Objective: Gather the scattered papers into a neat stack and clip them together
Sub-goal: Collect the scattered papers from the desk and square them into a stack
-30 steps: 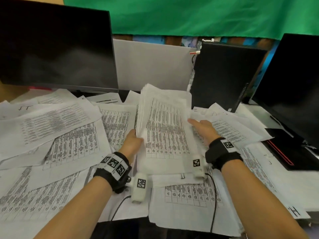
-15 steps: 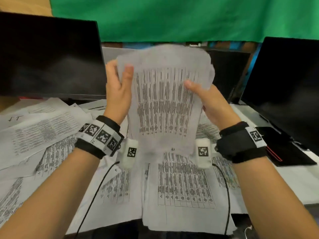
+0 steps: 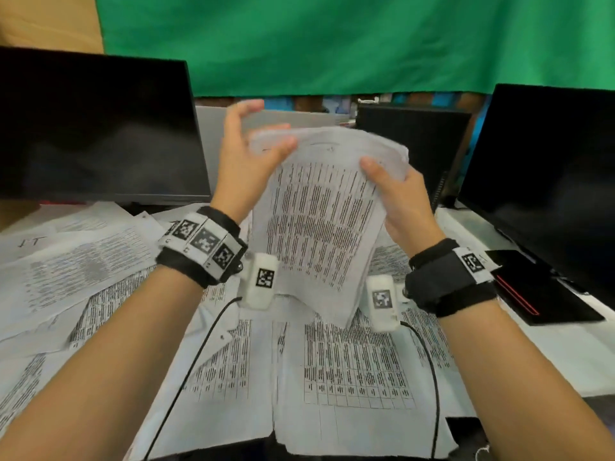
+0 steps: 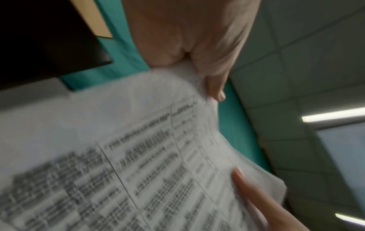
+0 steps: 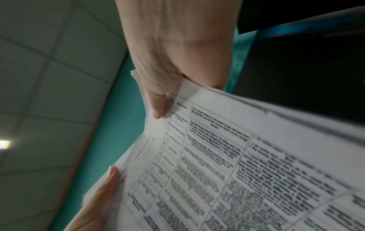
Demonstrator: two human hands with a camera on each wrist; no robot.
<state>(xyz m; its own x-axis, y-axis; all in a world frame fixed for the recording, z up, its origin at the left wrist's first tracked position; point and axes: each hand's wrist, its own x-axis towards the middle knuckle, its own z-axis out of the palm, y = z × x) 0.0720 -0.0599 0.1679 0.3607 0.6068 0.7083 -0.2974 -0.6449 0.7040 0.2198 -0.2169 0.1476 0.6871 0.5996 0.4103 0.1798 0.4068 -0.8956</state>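
I hold a stack of printed papers (image 3: 319, 221) upright and slightly tilted above the desk, its top edge curling toward me. My left hand (image 3: 256, 141) pinches the top left corner, thumb in front. My right hand (image 3: 389, 184) grips the right edge, thumb on the printed face. In the left wrist view my left hand (image 4: 209, 81) pinches the blurred stack (image 4: 138, 148). The right wrist view shows my right hand (image 5: 160, 100) gripping the stack (image 5: 237, 164). More scattered papers (image 3: 349, 377) cover the desk below.
A dark monitor (image 3: 93, 128) stands at the left and another monitor (image 3: 549, 181) at the right, with a black computer case (image 3: 412, 138) between them. A black notebook with a red stripe (image 3: 539, 291) lies at the right. Two black cables (image 3: 186, 371) trail over the papers.
Both hands lifted the stack off the desk and raised it upright. Since half a second ago it has tilted, its top has bent forward, and my left hand has slid to the top corner.
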